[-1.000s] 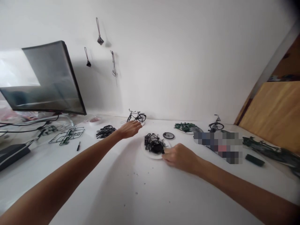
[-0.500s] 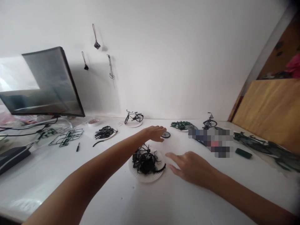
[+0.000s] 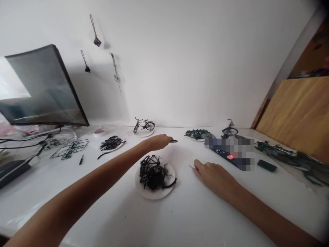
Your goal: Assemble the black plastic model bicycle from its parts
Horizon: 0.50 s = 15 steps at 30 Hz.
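Observation:
My left hand point(image 3: 160, 141) reaches past the middle of the white table with its fingers closed on a small black model wheel point(image 3: 174, 141), seen almost edge-on. Most of the fingertips are hidden behind the hand. Nearer to me is a paper plate point(image 3: 144, 193), heaped with black model bicycle parts point(image 3: 155, 176); one curved piece sticks out over its right rim. To the right of that plate, my right hand point(image 3: 211, 176) is low over the table, fingers curled together. Something thin and pale shows at its fingertips, too small to name.
Small model bicycles point(image 3: 144, 126) point(image 3: 229, 130) stand at the back. Plates of black parts point(image 3: 111, 143) and green parts point(image 3: 197, 133) lie farther off. A monitor point(image 3: 46, 89) and green sprue frames point(image 3: 73, 148) are left; a dark green block point(image 3: 266, 165) lies right, near a partly blurred dark object point(image 3: 223, 154).
My left hand has closed on the wheel, which lay on the table before, and tilted it edge-on. My right hand's fingers, earlier spread, have curled together. The view has shifted slightly.

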Motion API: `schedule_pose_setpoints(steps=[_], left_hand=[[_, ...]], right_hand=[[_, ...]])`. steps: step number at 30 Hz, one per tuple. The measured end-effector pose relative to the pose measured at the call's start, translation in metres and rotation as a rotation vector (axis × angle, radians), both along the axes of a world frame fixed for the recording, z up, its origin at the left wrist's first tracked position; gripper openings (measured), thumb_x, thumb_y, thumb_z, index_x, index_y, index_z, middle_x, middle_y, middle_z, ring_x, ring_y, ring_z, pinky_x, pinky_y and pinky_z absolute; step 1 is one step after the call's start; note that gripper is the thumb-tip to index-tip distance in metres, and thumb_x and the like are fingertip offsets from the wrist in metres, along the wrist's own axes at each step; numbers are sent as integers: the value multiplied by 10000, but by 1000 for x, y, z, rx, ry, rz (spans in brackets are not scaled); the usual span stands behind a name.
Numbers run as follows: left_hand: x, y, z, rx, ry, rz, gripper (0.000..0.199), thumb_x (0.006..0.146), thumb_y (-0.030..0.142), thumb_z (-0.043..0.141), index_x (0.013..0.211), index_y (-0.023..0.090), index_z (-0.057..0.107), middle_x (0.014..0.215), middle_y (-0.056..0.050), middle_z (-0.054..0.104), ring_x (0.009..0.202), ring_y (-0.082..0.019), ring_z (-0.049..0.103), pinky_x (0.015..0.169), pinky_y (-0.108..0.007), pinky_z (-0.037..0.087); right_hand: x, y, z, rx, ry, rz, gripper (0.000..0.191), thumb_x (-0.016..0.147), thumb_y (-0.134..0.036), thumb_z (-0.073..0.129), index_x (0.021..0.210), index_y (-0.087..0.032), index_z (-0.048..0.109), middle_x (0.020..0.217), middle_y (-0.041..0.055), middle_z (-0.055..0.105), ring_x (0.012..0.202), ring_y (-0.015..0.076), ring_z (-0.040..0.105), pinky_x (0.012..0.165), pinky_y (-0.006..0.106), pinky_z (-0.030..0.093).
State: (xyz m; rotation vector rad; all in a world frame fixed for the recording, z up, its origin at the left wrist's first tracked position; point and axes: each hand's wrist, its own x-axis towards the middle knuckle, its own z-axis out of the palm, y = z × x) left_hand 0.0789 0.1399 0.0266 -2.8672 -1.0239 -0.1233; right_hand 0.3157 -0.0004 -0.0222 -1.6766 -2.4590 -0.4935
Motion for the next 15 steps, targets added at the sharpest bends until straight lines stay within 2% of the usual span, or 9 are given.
schedule_pose_setpoints(steps=[2, 4, 7, 9, 12, 15], left_hand=[[-24, -28, 10, -45, -81, -2, 261, 1023, 272, 444, 1186, 144, 603, 920, -58, 684, 776, -157, 653, 710, -297, 529], [-43, -62, 18, -95, -158, -15, 299, 1044, 269, 371, 1209, 169, 599, 840, -45, 690, 703, -143, 637, 639, -246, 474], [-59, -104, 21, -167, -260, -56, 314, 1052, 316, 359, 1235, 200, 586, 855, -33, 703, 698, -120, 632, 629, -211, 442], [-62, -119, 17, -196, -314, -66, 296, 1042, 322, 390, 1181, 194, 617, 811, -26, 696, 683, -123, 621, 630, -216, 433], [-66, -121, 7, -204, -413, -45, 278, 1023, 323, 436, 1051, 155, 656, 814, -45, 686, 705, -144, 611, 661, -247, 442], [-74, -111, -3, -229, -505, -29, 240, 992, 347, 506, 1047, 167, 655, 947, -60, 698, 836, -167, 634, 750, -271, 482]], right_hand=[[2, -2, 4, 13, 83, -23, 196, 967, -259, 477, 884, -149, 616, 599, 93, 658, 527, 264, 655, 473, 279, 254], [-4, -5, 12, 24, 188, 6, 218, 977, -299, 468, 1015, -139, 610, 656, 86, 667, 585, 264, 662, 515, 295, 334], [-31, -5, 26, 14, 378, 133, 341, 994, -403, 454, 1237, -172, 516, 871, 75, 683, 728, 220, 662, 654, 317, 444], [-54, -1, 30, -21, 506, 227, 353, 993, -437, 458, 1260, -207, 486, 977, 60, 666, 767, 179, 640, 699, 295, 462], [-84, 8, 27, -100, 655, 347, 202, 998, -380, 462, 1050, -218, 571, 899, 18, 646, 737, 149, 595, 687, 269, 444], [-95, 16, 17, -161, 808, 393, 262, 997, -356, 459, 799, -204, 537, 736, -7, 555, 688, 149, 517, 655, 274, 409]])
